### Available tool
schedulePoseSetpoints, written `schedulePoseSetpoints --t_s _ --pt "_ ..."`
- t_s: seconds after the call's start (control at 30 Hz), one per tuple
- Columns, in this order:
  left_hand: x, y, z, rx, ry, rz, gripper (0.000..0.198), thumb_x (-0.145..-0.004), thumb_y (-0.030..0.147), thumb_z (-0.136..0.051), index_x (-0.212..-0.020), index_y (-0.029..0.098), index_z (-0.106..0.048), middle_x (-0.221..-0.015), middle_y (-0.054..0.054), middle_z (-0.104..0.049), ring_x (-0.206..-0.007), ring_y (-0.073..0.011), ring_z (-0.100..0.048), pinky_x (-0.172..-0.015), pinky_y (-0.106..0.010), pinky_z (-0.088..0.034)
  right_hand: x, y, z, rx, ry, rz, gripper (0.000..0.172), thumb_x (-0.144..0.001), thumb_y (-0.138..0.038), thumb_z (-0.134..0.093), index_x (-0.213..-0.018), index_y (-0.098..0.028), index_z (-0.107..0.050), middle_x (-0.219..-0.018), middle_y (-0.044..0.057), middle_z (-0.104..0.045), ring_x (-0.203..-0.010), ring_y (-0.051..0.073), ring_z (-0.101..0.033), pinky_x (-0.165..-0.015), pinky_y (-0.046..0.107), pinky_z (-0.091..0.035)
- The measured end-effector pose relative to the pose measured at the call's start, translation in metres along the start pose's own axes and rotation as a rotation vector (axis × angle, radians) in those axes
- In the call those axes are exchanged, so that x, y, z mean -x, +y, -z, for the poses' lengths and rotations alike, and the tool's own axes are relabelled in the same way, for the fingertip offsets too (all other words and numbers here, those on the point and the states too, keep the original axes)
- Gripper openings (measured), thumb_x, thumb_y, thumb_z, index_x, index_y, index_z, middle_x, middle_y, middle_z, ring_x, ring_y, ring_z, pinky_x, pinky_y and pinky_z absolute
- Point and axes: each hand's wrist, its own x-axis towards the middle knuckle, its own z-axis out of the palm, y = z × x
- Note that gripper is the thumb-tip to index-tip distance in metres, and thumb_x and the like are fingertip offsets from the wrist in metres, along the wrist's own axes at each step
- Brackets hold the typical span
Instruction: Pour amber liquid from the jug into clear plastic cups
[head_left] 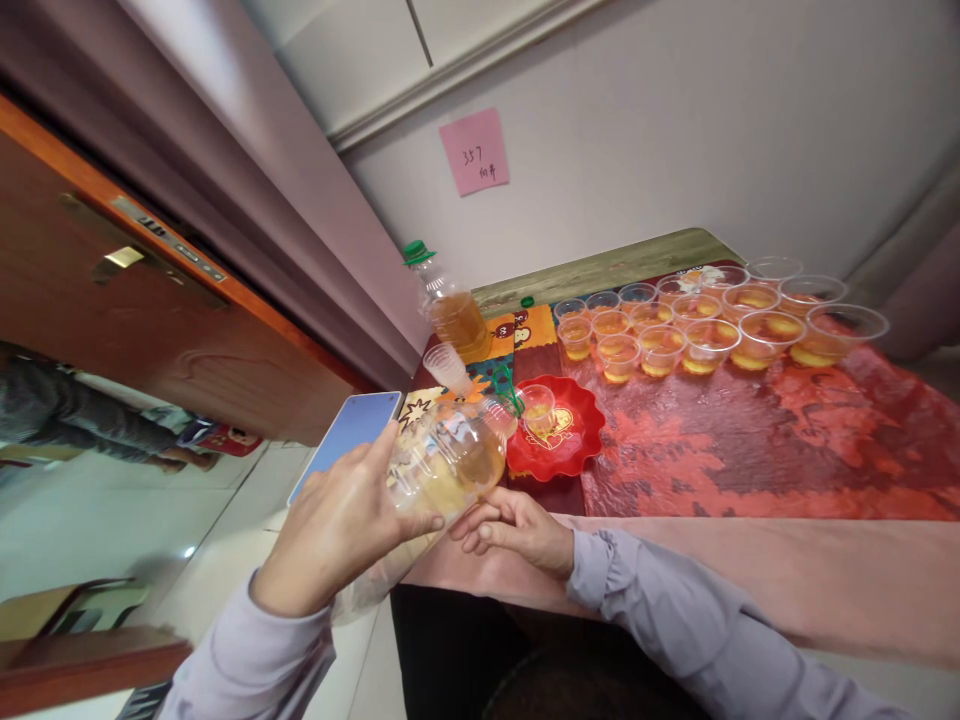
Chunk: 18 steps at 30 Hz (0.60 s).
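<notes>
My left hand (345, 510) is wrapped round a large clear plastic bottle (442, 450) holding some amber liquid. The bottle is tilted, its mouth pointing right and a green strap near its neck. Beneath its shoulder, the curled fingers of my right hand (517, 530) press against the bottle's underside. By the bottle's mouth, a clear plastic cup (537, 410) with a little amber liquid stands in a red scalloped dish (577, 450). The bottle's mouth overlaps the cup's edge in view; I cannot tell whether they touch.
Rows of clear cups (701, 345) with amber liquid stand at the back right. A green-capped bottle (457, 315) is at the back left, beside a stack of cups (445, 368) and a green cap (527, 301). A blue panel (345, 430) lies left, near a door (150, 270).
</notes>
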Motion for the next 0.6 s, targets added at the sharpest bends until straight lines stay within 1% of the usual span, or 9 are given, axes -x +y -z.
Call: schedulePoseSetpoints --t_s 0.13,0.33,0.47,0.6 --pt "0.0002 0.0003 0.0002 0.01 -0.008 -0.006 0.113 -0.075 0.075 -0.074 -0.165 0.015 -0.043 -0.149 -0.021 -0.068 -0.139 -0.0436 -0.064 -0.108 -0.051 -0.052 0.0001 0.0002 0.0004 0.006 -0.007 0.004 0.061 -0.089 -0.058 -0.085 -0.129 -0.016 -0.068 -0.124 0.016 -0.077 -0.1 0.02 -0.075 -0.092 0.038 -0.057" --pt "-0.0009 -0.0019 -0.0014 0.013 -0.005 -0.008 0.113 -0.075 0.073 -0.075 -0.166 0.015 -0.042 -0.153 -0.021 -0.065 -0.14 -0.043 -0.063 -0.11 -0.052 -0.051 0.0003 -0.0007 -0.0006 -0.012 -0.001 0.0 0.061 -0.088 -0.057 -0.087 -0.129 -0.017 -0.068 -0.122 0.015 -0.078 -0.099 0.019 -0.076 -0.09 0.035 -0.057" --pt "-0.0013 -0.0034 -0.0043 0.029 0.03 -0.014 0.112 -0.072 0.073 -0.077 -0.163 0.015 -0.046 -0.146 -0.02 -0.07 -0.137 -0.0431 -0.065 -0.109 -0.053 -0.053 -0.0001 -0.0003 -0.0005 -0.03 -0.003 -0.001 0.063 -0.086 -0.056 -0.088 -0.131 -0.017 -0.067 -0.121 0.015 -0.079 -0.098 0.018 -0.076 -0.09 0.034 -0.057" --pt "-0.0016 -0.0044 -0.0059 0.043 0.053 -0.022 0.111 -0.071 0.074 -0.079 -0.161 0.016 -0.049 -0.141 -0.019 -0.073 -0.134 -0.0438 -0.067 -0.107 -0.054 -0.054 0.0006 -0.0019 -0.001 -0.026 -0.005 -0.015 0.06 -0.087 -0.055 -0.089 -0.128 -0.017 -0.068 -0.124 0.015 -0.078 -0.099 0.019 -0.076 -0.091 0.035 -0.057"
